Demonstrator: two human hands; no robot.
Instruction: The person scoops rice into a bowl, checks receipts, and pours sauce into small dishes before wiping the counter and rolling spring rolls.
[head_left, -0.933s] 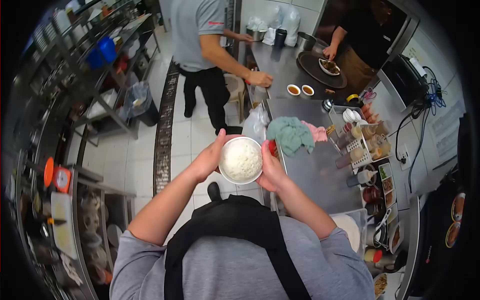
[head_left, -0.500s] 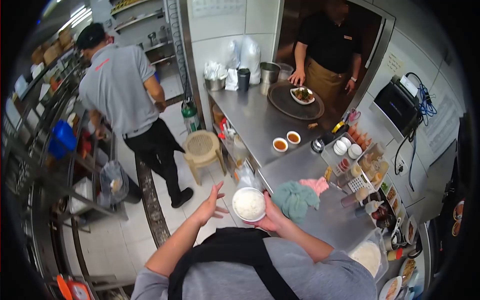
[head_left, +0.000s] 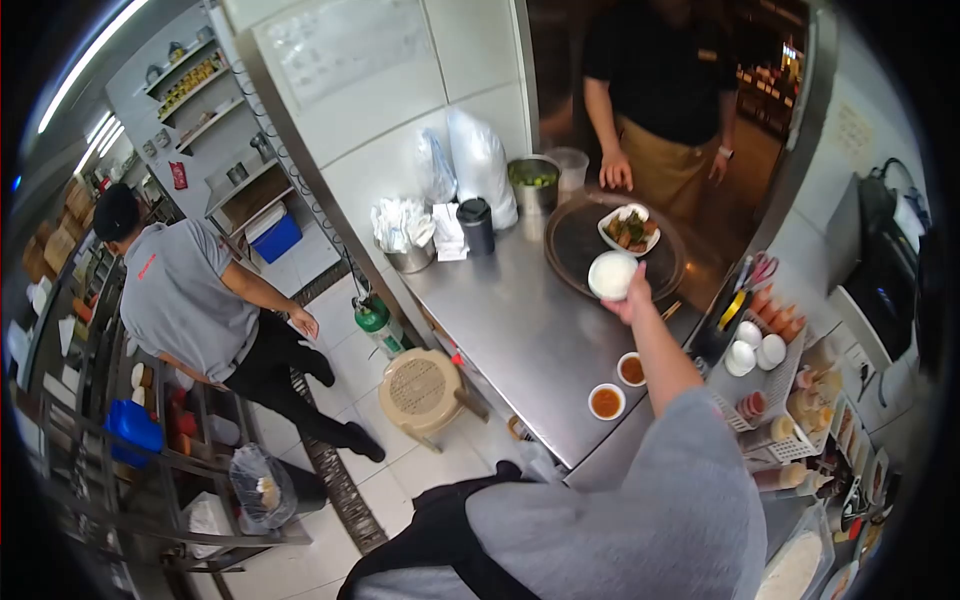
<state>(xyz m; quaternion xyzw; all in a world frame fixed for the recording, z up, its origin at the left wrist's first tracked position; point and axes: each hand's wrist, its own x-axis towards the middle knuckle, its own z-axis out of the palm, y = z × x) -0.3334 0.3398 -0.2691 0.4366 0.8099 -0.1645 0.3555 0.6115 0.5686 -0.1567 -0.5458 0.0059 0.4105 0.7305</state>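
Note:
My right arm reaches far forward across the steel counter (head_left: 490,310). At its end my right hand (head_left: 634,295) is closed around the side of a small white bowl of rice (head_left: 612,274). The bowl overlaps the near-left part of a round brown tray (head_left: 568,235) in this view. Just beyond it on the tray is a white dish (head_left: 655,243) of dark green and brown food. Two small white cups of reddish-brown sauce, one nearer (head_left: 606,402) and one farther (head_left: 632,369), stand on the counter left of my forearm. My left hand is out of view.
A person in black (head_left: 655,90) stands behind the tray, one hand at its rim. Another person in grey (head_left: 190,290) is at the left racks. A plastic stool (head_left: 420,390) stands beside the counter. Sauce bottles and a white basket (head_left: 775,385) line the right side.
My right hand has carried the rice bowl forward from in front of my body to the tray. My left hand has left the view. The person in grey has shifted, one arm now trailing back.

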